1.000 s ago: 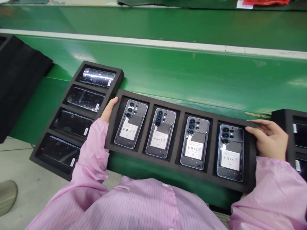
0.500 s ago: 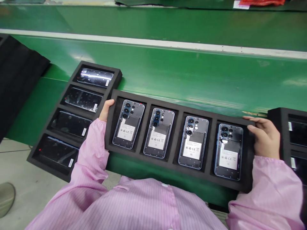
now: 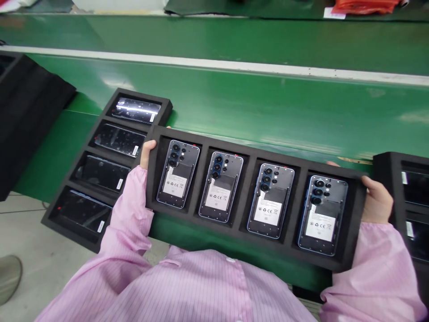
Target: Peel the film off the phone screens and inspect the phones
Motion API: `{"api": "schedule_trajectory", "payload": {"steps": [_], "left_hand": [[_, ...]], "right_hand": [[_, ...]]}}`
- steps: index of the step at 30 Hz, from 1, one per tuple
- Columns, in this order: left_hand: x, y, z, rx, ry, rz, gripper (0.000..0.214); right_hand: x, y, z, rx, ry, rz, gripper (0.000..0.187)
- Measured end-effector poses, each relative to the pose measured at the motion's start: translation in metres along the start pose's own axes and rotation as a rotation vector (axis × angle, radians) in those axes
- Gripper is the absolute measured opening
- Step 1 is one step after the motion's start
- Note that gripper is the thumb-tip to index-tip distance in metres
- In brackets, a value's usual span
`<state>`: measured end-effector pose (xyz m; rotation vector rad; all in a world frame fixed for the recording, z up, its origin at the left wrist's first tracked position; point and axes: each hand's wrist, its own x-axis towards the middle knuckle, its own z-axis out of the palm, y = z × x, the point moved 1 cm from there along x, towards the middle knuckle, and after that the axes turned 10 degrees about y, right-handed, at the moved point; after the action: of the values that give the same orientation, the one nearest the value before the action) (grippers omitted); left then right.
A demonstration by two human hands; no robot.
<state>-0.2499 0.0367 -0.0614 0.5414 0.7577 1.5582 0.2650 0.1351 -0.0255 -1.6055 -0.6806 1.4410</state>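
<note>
Both hands hold a long black foam tray [image 3: 224,145] at its two ends, in front of my body. My left hand [image 3: 148,152] grips the left end, with the thumb on the rim and most fingers hidden beneath. At the right end, my right hand [image 3: 378,201] is closed on the edge, its fingers partly behind the tray. Several phones lie in separate compartments, backs up, with camera rings and white labels showing, among them the leftmost phone [image 3: 178,172] and the rightmost phone [image 3: 323,210]. The tray tilts down toward the right.
Left of my hand, another black foam tray [image 3: 89,150] holds several phones with dark glossy faces up. A dark foam stack [image 3: 36,112] stands farther left. More trayed phones sit in a black tray [image 3: 385,162] at right. Beneath is a green work surface [image 3: 268,105]; red material [image 3: 365,6] lies beyond.
The held tray's right end has come up closer to the camera and shifted slightly right, so more of my right hand's fingers are hidden behind it. Both hands keep their grip.
</note>
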Motion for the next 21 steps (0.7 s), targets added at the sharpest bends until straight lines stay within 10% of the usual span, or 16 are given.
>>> {"api": "schedule_trajectory", "payload": {"steps": [4,14,21], "left_hand": [[0.001,-0.001,0.001,-0.059,-0.182,-0.021,0.048],[-0.005,0.01,0.005,0.149,0.319,-0.107,0.051],[-0.001,0.001,-0.004,0.019,0.081,-0.055,0.048]], "right_hand": [[0.007,0.003,-0.004,-0.001,0.032,-0.06,0.043],[0.003,0.001,-0.003,-0.054,-0.031,-0.027,0.054],[0.0,-0.003,0.001,-0.043,0.031,0.009,0.057]]}}
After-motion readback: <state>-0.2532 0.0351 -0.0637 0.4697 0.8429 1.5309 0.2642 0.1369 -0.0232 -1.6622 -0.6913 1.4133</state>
